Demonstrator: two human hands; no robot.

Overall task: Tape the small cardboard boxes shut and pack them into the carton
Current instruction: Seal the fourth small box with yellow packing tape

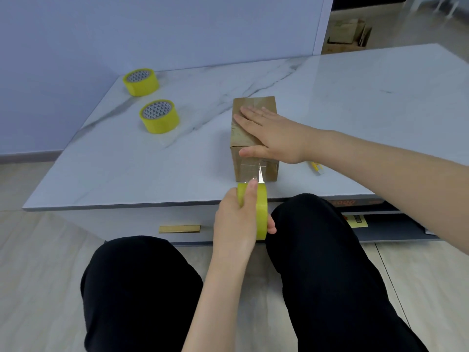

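Single view, from a camera worn on the seated person's head. It faces forward and steeply down, over the person's own knees (317, 237) onto the marble-patterned table top (355, 102).

The lens is wide-angle, so the table edges splay toward the frame borders. The near table edge crosses mid-frame and the far edge meets the pale wall (76, 34) above.

Range is close, within arm's reach. The right hand (269, 133) and small cardboard box (255, 171) sit near centre, and the left hand (241, 217) with its yellow tape roll (261, 209) is just below.

Two spare tape rolls (159, 116) lie upper left. Floor (38, 275) fills the lower corners. Distant cartons (346, 31) show top right, blurred.
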